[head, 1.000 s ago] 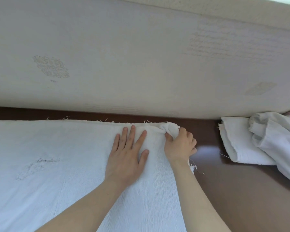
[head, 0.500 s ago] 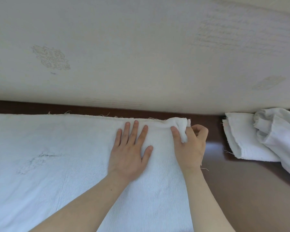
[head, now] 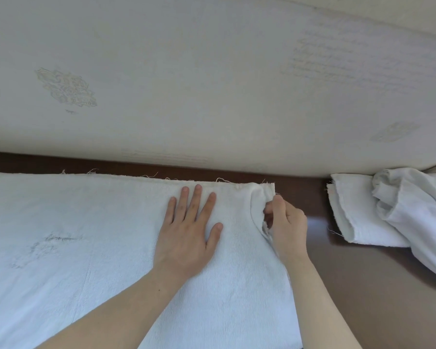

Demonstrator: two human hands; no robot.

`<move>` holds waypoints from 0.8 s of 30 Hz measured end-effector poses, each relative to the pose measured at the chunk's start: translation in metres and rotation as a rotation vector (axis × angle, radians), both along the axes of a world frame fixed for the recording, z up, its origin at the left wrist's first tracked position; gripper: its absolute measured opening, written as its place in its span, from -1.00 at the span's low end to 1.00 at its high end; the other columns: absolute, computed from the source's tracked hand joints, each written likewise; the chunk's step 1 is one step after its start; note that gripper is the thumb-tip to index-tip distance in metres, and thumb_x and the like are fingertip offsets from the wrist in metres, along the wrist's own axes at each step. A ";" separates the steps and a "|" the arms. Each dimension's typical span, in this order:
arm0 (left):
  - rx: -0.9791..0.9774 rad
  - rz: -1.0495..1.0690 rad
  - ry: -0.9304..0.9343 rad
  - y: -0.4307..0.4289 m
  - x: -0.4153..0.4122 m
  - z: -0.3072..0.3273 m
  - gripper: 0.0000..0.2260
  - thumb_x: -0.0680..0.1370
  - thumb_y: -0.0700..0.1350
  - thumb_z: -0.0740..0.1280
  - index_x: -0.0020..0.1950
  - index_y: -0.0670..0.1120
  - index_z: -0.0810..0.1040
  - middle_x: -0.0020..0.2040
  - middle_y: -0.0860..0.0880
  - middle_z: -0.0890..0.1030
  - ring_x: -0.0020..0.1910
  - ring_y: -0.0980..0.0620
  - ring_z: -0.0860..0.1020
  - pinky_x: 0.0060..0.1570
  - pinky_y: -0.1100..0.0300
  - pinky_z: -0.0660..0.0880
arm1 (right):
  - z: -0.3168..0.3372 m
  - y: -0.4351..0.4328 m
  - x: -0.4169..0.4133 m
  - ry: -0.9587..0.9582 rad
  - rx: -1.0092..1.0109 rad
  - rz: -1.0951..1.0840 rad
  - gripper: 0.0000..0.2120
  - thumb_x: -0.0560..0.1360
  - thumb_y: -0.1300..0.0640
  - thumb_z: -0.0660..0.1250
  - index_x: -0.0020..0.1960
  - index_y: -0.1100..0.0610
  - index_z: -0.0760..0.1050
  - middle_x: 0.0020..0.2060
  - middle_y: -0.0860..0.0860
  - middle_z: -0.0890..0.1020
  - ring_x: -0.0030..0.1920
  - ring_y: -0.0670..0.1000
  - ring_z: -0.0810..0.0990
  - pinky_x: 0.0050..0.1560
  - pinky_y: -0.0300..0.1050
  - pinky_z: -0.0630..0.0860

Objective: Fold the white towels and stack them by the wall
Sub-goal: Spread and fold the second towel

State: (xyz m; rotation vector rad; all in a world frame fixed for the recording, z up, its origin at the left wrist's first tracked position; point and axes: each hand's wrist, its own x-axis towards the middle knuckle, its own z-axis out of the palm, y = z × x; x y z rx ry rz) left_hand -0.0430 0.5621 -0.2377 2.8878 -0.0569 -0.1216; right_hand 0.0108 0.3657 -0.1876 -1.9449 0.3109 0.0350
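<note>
One towel (head: 86, 248) spread flat | left hand (head: 189, 235) pressing it, fingers straight | right hand (head: 287, 227) fingers pinching its corner

A pale, off-white wall (head: 212, 84) fills most of the view. At its left is a faint ornate motif (head: 66, 88). Lines of washed-out script (head: 350, 64) at the upper right are too dim to read. A lighter band (head: 413, 11) crosses the top corner, possibly a ledge. Below, a dark brown glossy table (head: 363, 285) meets the wall and carries a soft sheen.
</note>
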 end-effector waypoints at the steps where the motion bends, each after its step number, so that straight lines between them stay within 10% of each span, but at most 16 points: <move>1: 0.001 -0.003 -0.001 0.000 0.000 -0.001 -0.41 0.64 0.28 -0.23 0.62 0.07 -0.18 0.62 -0.02 -0.21 0.58 -0.04 -0.28 0.55 -0.11 -0.14 | 0.000 0.000 0.001 0.032 0.039 0.021 -0.60 0.61 0.09 0.22 -0.32 0.30 0.48 -0.42 0.11 0.48 -0.37 0.02 0.38 -0.31 -0.08 0.35; 6: -0.006 0.001 -0.007 0.000 0.000 -0.001 -0.41 0.64 0.27 -0.20 0.63 0.08 -0.15 0.63 -0.02 -0.17 0.60 -0.04 -0.23 0.53 -0.10 -0.13 | 0.011 0.003 0.005 0.234 0.344 0.145 -0.79 0.51 0.40 0.17 -0.17 0.27 0.56 -0.34 0.03 0.50 -0.34 -0.05 0.41 -0.31 -0.21 0.39; 13: 0.007 -0.001 -0.006 0.000 0.002 -0.002 -0.42 0.65 0.27 -0.18 0.63 0.07 -0.12 0.63 -0.03 -0.14 0.60 -0.05 -0.21 0.53 -0.11 -0.11 | -0.007 0.009 0.021 0.161 -0.416 0.039 -0.71 0.50 0.27 0.30 0.20 0.11 0.47 0.13 0.03 0.45 -0.13 -0.01 0.48 -0.06 -0.14 0.38; 24: 0.038 -0.016 0.012 0.000 0.001 0.001 -0.41 0.63 0.30 -0.21 0.63 0.11 -0.14 0.63 -0.05 -0.12 0.60 -0.09 -0.19 0.54 -0.15 -0.10 | -0.022 0.007 0.032 0.015 -0.675 -0.053 -0.89 0.59 0.16 0.22 0.06 0.14 0.49 0.04 0.02 0.54 -0.13 0.11 0.52 -0.18 -0.04 0.39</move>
